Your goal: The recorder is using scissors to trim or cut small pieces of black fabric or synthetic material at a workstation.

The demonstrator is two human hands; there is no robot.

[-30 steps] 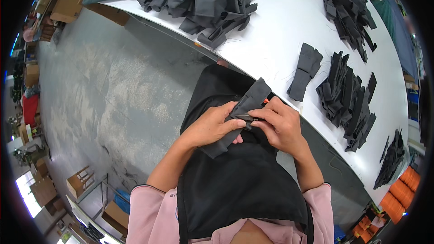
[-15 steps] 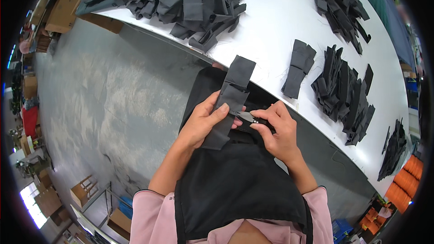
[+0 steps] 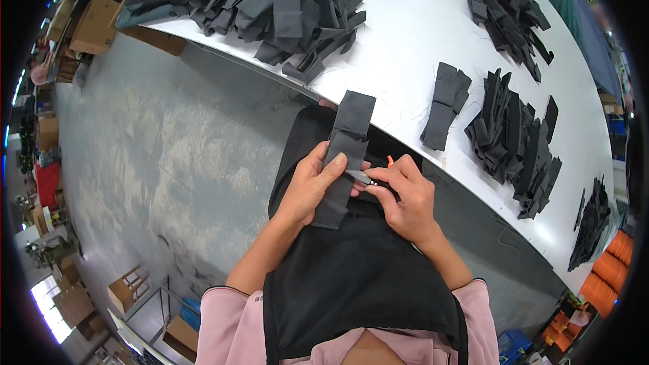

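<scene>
My left hand (image 3: 309, 182) is closed on a dark grey fabric strip (image 3: 353, 113), with the thumb pressed on its face and some fingertips showing past its right edge. The strip is held upright above my lap, and stitching shows along its lower end. In my right hand (image 3: 407, 196) is a pair of thread snips (image 3: 360, 176), pinched between thumb and fingers. Their pale metal blades point left and lie against the strip's right edge, close to my left fingertips. A small orange piece (image 3: 390, 160) pokes out above my right fingers. My palm hides most of the snips.
A white table (image 3: 399, 47) slants across in front of me. On it lie a big heap of dark strips (image 3: 287, 10), a single folded strip (image 3: 446, 105), and several more piles to the right (image 3: 514, 138). Cardboard boxes (image 3: 96, 23) stand at far left; orange bundles (image 3: 605, 277) at right.
My right hand and the snips have moved left, bringing the blades nearer my left thumb. The strip has turned slightly more upright and lies flatter. The orange piece now shows.
</scene>
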